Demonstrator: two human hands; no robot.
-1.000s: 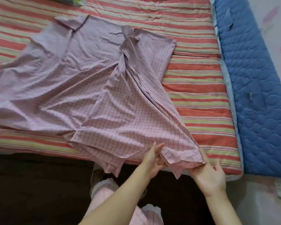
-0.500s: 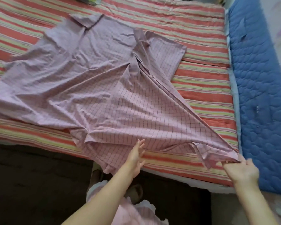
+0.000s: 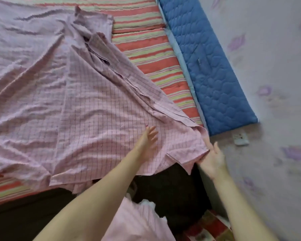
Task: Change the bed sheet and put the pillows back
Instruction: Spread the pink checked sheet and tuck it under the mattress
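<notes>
no brand, label or readable writing shows anywhere; the frame is soft with motion blur. the pink checked bed sheet (image 3: 94, 105) lies spread and creased over the striped mattress (image 3: 146, 54), with a folded ridge of layered hems running diagonally from the far middle down to the near right corner. its near edge hangs a little past the mattress edge over a dark floor (image 3: 24, 214). the left hand (image 3: 148, 141) lies flat on the sheet with fingers straight and spread, palm down, gripping nothing. the right hand (image 3: 212, 159) is at the sheet's near right corner, palm turned up, fingers stretched out under and against the cloth edge; whether the thumb pinches the corner cannot be told. the two hands are apart, the left further in on the bed. a blue quilted pad (image 3: 207, 66) stands along the right side of the mattress against a pale wall (image 3: 268, 84) with faint purple motifs, and a white wall socket (image 3: 240, 138) sits just past the pad's near end. pink striped clothing (image 3: 137, 223) of the person shows at the bottom, between the forearms.
</notes>
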